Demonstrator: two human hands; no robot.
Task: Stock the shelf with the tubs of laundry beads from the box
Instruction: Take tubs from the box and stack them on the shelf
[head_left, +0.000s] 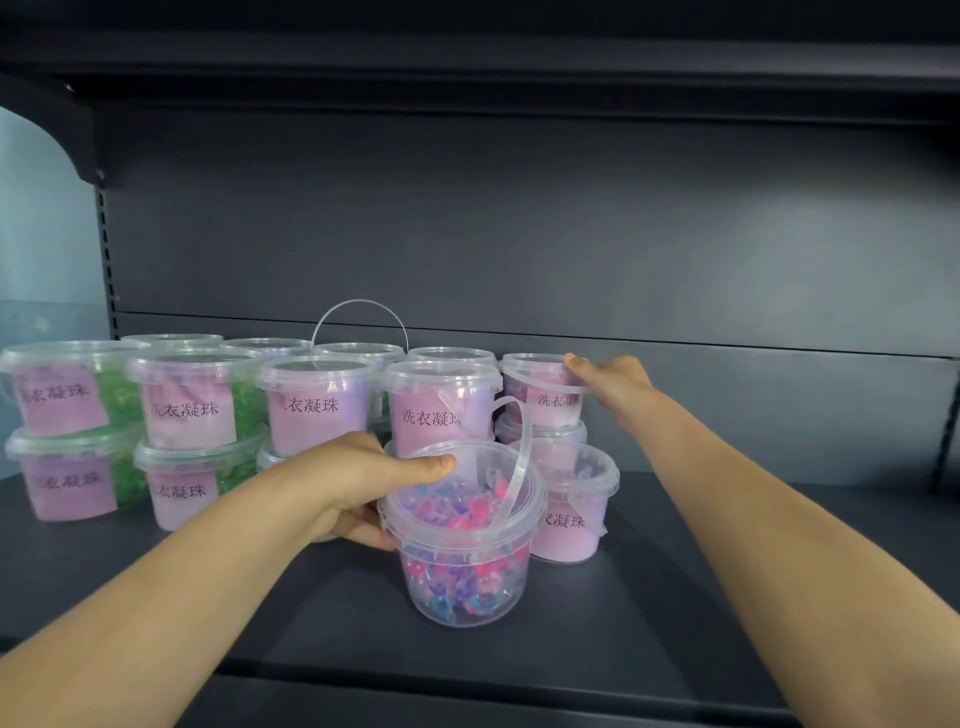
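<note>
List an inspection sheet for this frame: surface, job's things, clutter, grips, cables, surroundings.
Surface: dark shelf.
Job's things: labelled tubs stacked two high at left; front tub of pink and blue beads; box not in view.
Clutter: nothing seen.
Grips: left hand grips the front tub; right hand holds the top right tub at its rim.
Cables: nothing seen.
Surroundings: dark back panel; upper shelf overhead.

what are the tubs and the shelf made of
Tub in the left hand: clear glossy plastic by the look; coloured beads show through its wall. Shelf: probably painted metal, matte dark grey, slotted upright at its side.
</note>
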